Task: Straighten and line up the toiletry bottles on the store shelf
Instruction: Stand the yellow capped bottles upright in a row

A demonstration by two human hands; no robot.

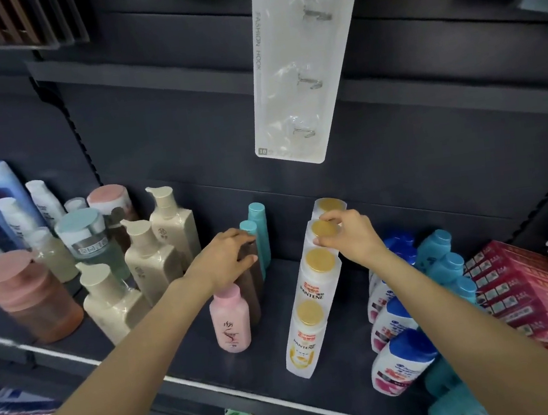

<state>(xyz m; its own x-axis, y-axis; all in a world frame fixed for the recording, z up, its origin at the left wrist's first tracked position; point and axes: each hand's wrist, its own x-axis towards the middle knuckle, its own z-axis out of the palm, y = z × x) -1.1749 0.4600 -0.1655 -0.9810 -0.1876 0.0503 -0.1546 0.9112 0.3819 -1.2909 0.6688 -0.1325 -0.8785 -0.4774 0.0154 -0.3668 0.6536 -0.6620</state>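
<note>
At frame centre, the left hand (222, 260) curls round a brown bottle (252, 280), likely squaring it behind the pink bottle (230, 319). The right hand (350, 236) pinches a gold cap (322, 228) in the white bottle row (314, 292), apparently aligning it on the shelf (193, 351).

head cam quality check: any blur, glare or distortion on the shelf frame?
Head view: strong wide-angle bending, shelf edge and uprights curve; red boxes at the right edge are smeared; glare spots on the beige pump bottles; both hands, left hand and right hand, and the gold-capped bottles stay fairly sharp; lighting even, soft shadows.
</note>
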